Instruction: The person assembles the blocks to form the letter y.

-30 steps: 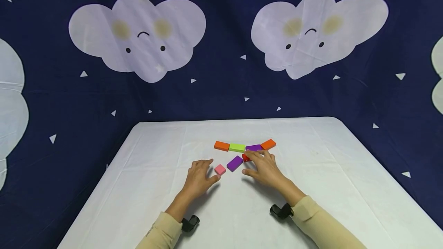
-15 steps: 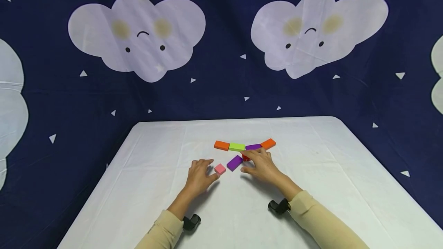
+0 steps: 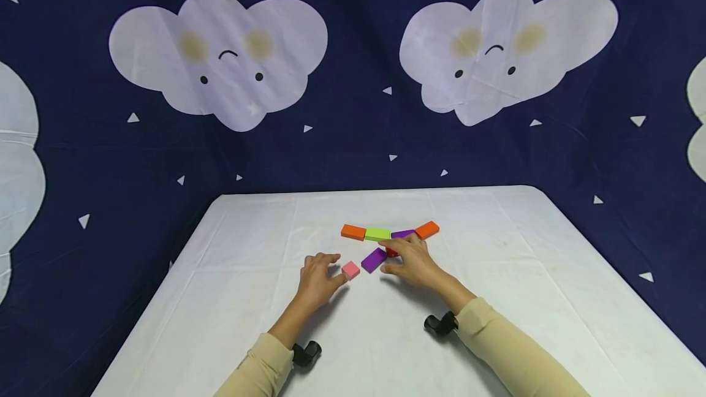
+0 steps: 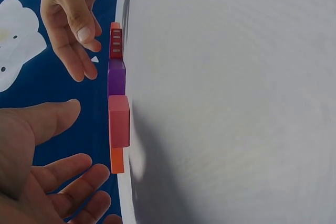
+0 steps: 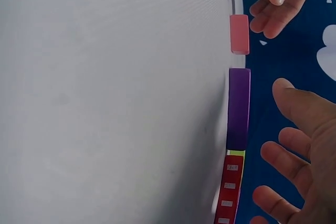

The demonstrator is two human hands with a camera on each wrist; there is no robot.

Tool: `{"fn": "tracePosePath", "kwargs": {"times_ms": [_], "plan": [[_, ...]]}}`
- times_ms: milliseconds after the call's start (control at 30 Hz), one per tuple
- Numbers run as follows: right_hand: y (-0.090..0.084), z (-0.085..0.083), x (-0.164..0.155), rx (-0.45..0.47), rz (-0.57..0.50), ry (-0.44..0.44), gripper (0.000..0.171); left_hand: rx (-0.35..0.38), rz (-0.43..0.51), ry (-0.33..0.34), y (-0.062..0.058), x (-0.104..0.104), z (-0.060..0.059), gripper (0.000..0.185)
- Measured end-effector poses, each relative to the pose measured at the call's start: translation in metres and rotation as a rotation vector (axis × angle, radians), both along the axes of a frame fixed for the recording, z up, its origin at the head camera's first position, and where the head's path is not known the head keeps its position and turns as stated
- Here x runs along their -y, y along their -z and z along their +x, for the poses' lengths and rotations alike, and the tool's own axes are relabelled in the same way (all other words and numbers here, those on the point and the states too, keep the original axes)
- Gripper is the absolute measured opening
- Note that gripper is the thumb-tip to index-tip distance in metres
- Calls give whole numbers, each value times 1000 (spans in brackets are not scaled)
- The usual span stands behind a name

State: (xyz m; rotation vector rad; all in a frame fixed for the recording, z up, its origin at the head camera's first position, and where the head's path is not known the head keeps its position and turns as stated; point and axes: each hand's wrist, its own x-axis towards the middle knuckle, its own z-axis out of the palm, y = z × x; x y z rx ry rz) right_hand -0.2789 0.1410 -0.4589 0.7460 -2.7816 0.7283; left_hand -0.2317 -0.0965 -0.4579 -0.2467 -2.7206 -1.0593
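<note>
My left hand (image 3: 318, 280) hovers with spread, loosely bent fingers beside a small pink block (image 3: 350, 271), thumb and fingers apart around its left side. To the right of that block lies a purple block (image 3: 374, 260), set at a slant. Over a red block (image 3: 391, 252) hangs my right hand (image 3: 413, 263), its thumb close to the purple block and its fingers covering most of the red one. In the right wrist view the red block (image 5: 229, 187) shows a row of small pale labels on its side. Neither hand holds anything.
Behind the hands, an orange block (image 3: 353, 232), a lime green block (image 3: 377, 234), a second purple block (image 3: 403, 234) and another orange block (image 3: 427, 230) form a row end to end. A white cloth covers the table (image 3: 242, 244). A dark blue cloud-print curtain (image 3: 353, 158) hangs behind.
My right hand has drifted slightly left toward the slanted purple block. The left hand has barely shifted, and the blocks stay where they were.
</note>
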Motion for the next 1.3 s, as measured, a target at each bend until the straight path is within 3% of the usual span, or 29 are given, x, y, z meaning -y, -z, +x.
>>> {"fn": "tracePosePath", "kwargs": {"times_ms": [433,933,1300], "plan": [[2,-8,6,59,-8,-19,57,4,87,-7,3,-1,-3,42],[4,-21,6,169,-56,-7,54,17,141,-30,9,-7,-8,41],[6,-26,7,199,-55,-13,49,42,152,-60,14,-11,-10,43]]}}
